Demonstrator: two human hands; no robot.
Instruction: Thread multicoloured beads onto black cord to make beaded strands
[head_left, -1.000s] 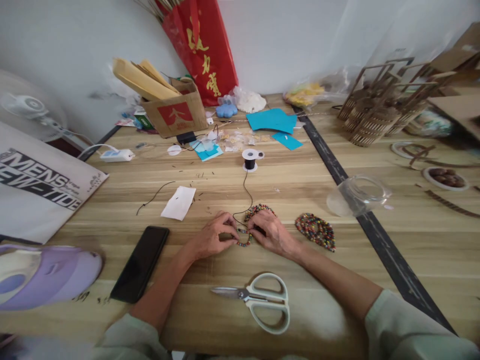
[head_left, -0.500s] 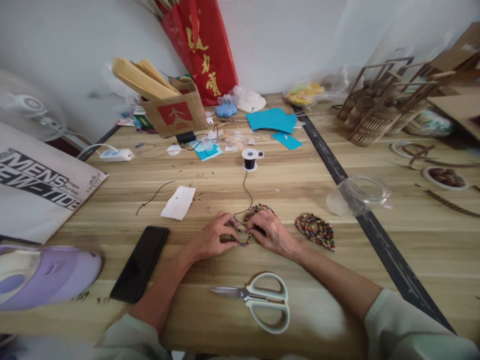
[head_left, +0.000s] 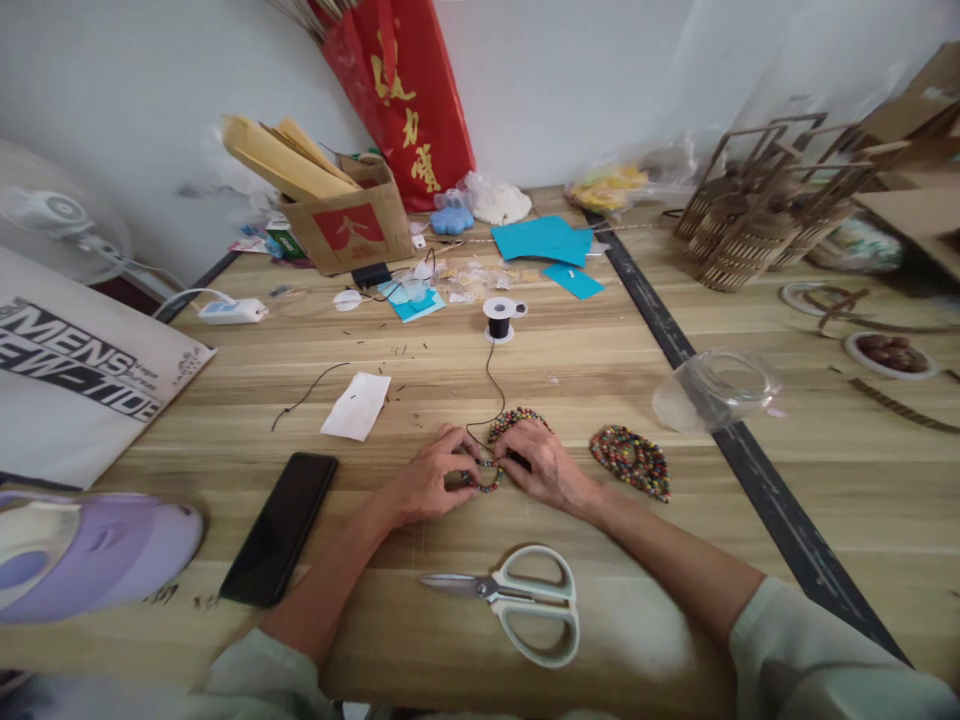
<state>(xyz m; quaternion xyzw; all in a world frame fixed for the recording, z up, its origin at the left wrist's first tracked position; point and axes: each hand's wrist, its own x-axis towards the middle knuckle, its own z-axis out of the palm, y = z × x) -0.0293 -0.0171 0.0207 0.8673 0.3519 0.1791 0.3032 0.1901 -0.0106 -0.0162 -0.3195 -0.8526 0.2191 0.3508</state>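
Observation:
A small loop of multicoloured beads, a bead bracelet (head_left: pixel 491 487), lies between my two hands at the middle of the table. My left hand (head_left: pixel 435 474) is closed on its left side with thumb and fingers. On its upper right side my right hand (head_left: pixel 541 462) pinches it. Thin black cord (head_left: pixel 495 385) runs from a white spool (head_left: pixel 499 320) down to the beads. Behind my right fingers, partly hidden, lies a beaded strand (head_left: pixel 521 415). A coiled heap of beads (head_left: pixel 630 462) rests right of my right hand.
Scissors (head_left: pixel 499 600) lie in front of my hands, blades pointing left. A black phone (head_left: pixel 281 528) is beside my left forearm. White paper (head_left: pixel 357 406) lies further back. A clear plastic jar (head_left: pixel 712 390) lies at the right, near a dark strip (head_left: pixel 765 500) across the table.
My left fingers have shifted very slightly on the bracelet. My right hand and everything else look unmoved.

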